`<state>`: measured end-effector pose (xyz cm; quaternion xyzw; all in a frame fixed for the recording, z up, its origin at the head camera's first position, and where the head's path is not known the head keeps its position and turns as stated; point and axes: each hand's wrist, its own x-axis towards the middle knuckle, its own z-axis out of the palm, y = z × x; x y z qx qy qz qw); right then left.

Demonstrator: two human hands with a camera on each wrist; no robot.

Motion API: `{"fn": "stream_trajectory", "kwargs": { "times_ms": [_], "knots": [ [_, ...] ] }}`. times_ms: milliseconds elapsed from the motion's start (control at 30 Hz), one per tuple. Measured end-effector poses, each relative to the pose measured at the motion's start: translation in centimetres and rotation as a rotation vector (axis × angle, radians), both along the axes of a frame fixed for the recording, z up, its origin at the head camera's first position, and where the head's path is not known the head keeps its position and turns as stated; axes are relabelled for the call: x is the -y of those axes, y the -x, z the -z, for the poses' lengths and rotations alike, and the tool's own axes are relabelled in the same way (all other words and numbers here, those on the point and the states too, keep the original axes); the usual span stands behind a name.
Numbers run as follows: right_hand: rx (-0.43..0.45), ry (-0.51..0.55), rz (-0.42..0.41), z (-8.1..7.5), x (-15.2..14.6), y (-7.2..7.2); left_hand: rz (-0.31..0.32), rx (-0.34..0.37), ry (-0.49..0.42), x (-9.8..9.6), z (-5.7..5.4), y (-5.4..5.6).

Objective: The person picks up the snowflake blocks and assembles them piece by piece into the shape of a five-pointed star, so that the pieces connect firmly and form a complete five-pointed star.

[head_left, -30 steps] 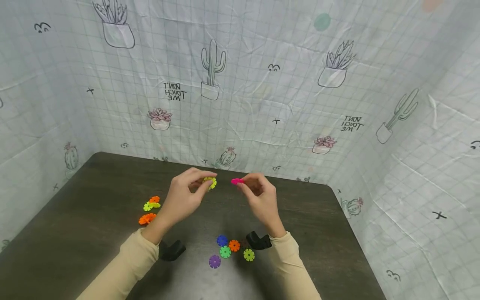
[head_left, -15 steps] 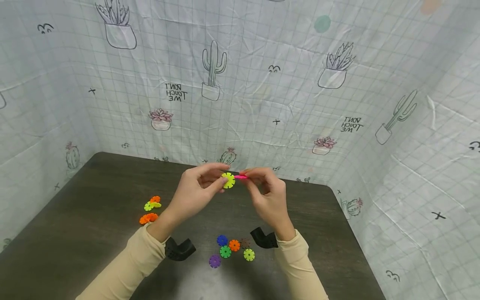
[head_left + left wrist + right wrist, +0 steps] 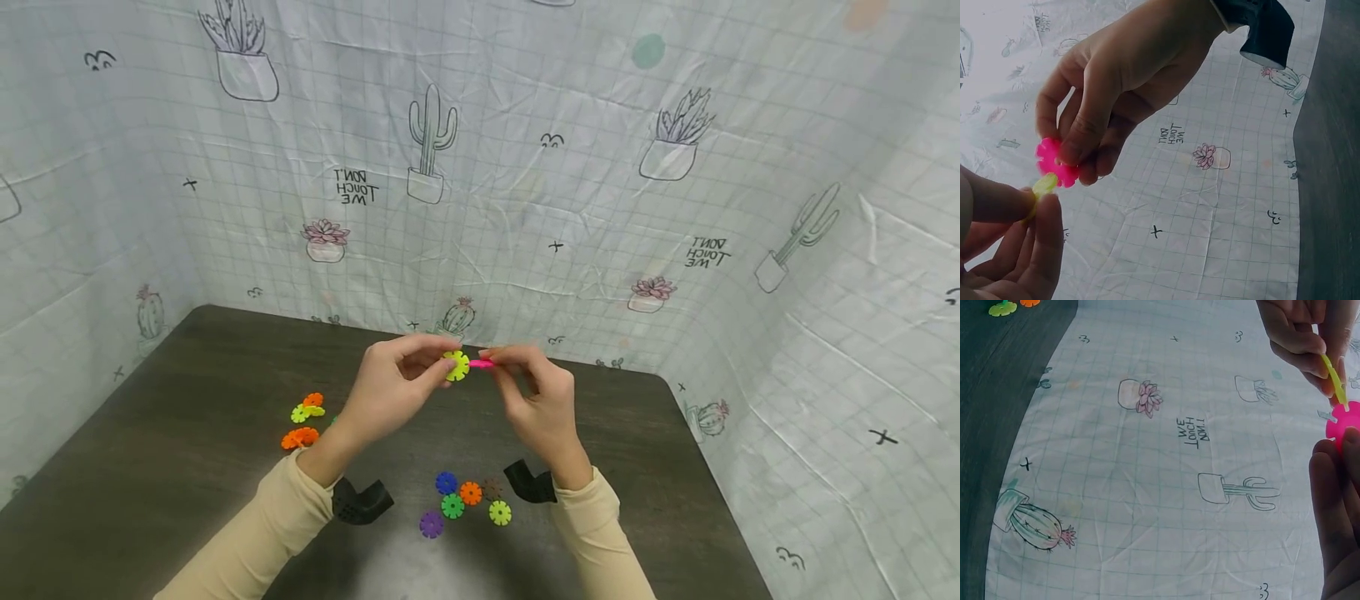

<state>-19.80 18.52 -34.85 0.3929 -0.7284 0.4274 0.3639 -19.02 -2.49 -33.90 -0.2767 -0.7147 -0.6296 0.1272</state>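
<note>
I am watching a left hand [image 3: 401, 383] pinching a yellow notched disc [image 3: 460, 367] between thumb and fingers, while the right hand [image 3: 540, 396] is gripping a pink disc [image 3: 1047, 156] the same way. Both hands are holding them up in the air, well beyond the green disc [image 3: 452, 506] that is lying on the dark table [image 3: 615, 433]. The held discs are meeting at their rims, the yellow one standing crosswise to the pink; whether their notches are interlocking I cannot tell.

Just behind the green disc a blue disc [image 3: 446, 482] is lying. To the green disc's right an orange disc [image 3: 471, 493], a brown disc [image 3: 492, 489] that is blending into the tabletop, and a lime disc [image 3: 500, 512] are lying. A purple disc [image 3: 431, 524] is sitting nearer and left of it. Well left of the green disc and farther off, yellow pieces [image 3: 301, 413] and orange pieces [image 3: 300, 437] are lying in small bunches. Beyond it all, a cactus-printed cloth [image 3: 495, 208] is hanging.
</note>
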Motion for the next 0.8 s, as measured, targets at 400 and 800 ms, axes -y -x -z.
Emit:
{"fn": "stream_trajectory", "kwargs": {
  "times_ms": [400, 800],
  "knots": [
    [-0.056, -0.125, 0.112, 0.7, 0.4, 0.3, -0.075, 0.098, 0.000, -0.8, 0.4, 0.0],
    [-0.063, -0.124, 0.138, 1.6, 1.4, 0.8, -0.142, 0.144, 0.005, -0.6, 0.6, -0.1]
  ]
}}
